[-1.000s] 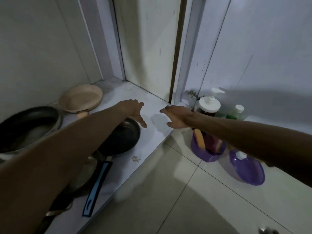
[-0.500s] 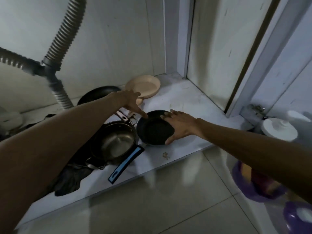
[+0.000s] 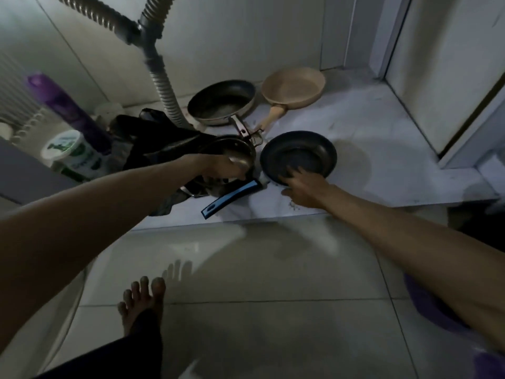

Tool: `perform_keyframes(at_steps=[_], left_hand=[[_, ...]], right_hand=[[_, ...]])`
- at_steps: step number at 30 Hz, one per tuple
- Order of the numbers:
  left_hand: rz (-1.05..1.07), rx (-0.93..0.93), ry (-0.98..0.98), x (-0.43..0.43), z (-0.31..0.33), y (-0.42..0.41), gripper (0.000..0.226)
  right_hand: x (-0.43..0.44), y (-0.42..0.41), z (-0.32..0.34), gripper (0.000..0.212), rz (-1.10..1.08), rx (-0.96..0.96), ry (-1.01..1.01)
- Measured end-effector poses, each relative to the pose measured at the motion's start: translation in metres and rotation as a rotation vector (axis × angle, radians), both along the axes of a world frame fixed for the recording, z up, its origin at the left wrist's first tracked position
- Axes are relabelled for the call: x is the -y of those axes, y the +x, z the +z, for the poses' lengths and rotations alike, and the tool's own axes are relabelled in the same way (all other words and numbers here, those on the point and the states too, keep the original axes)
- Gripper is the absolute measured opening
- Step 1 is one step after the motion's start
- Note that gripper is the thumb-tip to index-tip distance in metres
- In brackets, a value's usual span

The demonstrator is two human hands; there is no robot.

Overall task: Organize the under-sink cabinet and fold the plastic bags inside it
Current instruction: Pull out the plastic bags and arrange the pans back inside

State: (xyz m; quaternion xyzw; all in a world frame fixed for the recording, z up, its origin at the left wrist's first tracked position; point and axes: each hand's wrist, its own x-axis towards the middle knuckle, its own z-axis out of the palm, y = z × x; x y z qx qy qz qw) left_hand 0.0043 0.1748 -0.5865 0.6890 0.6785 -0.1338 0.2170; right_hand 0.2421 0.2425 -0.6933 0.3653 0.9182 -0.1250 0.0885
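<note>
White cabinet floor [image 3: 382, 149] sits in dim light. Right hand [image 3: 303, 188] lays straight, spread fingers on the dark pan's [image 3: 297, 153] near rim. Left hand [image 3: 218, 168] reaches over the steel pot [image 3: 229, 147]; I cannot tell how its fingers lie.

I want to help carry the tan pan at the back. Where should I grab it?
Take the tan pan by its long pale handle, not the wide round rim. The handle points toward the front of the shelf, slanting left, so reach in from the front. Its tip lies close to the metal handle of the dark pan beside it, so put your grip mid-handle.
</note>
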Motion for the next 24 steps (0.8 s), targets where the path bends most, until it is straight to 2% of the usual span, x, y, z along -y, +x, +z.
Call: perform_keyframes(at_steps=[1,2,4,5,7,8,9,10,14,18,24], left_hand=[[0.065,-0.140,-0.074,0.039,0.000,0.011,0.056],[0.289,-0.090,-0.065,0.081,-0.011,0.014,0.057],[0.722,-0.004,0.126,0.173,-0.063,0.014,0.059],[0.742,-0.090,0.154,0.187,-0.081,0.008,0.051],[0.378,-0.377,0.096,0.147,-0.072,0.005,0.036],[0.248,-0.422,0.129,0.092,-0.032,0.014,0.035],[0.211,-0.328,0.176,0.078,-0.012,0.026,0.038],[0.199,-0.253,0.223,0.067,-0.010,0.045,0.041],[0.137,-0.248,0.244,0.102,0.005,0.066,0.038],[0.113,-0.236,0.314,0.114,0.024,0.072,0.030],[0.086,-0.178,0.329,0.142,0.017,0.055,0.035]], right_hand=[[0.002,0.002,0.005,0.055,0.022,0.009,0.005],[0.005,0.008,0.010,0.055,0.040,0.027,0.020],[0.011,0.021,0.016,0.054,0.077,0.078,0.071],[0.013,0.029,0.017,0.054,0.095,0.106,0.089],[0.017,0.043,0.019,0.052,0.142,0.161,0.135],[0.016,0.049,0.020,0.052,0.165,0.185,0.163],[0.016,0.054,0.023,0.052,0.186,0.205,0.188],[0.016,0.057,0.028,0.052,0.201,0.223,0.211],[0.022,0.060,0.047,0.052,0.259,0.290,0.304],[0.033,0.053,0.071,0.051,0.271,0.277,0.290],[0.054,0.031,0.089,0.043,0.255,0.337,0.271]])
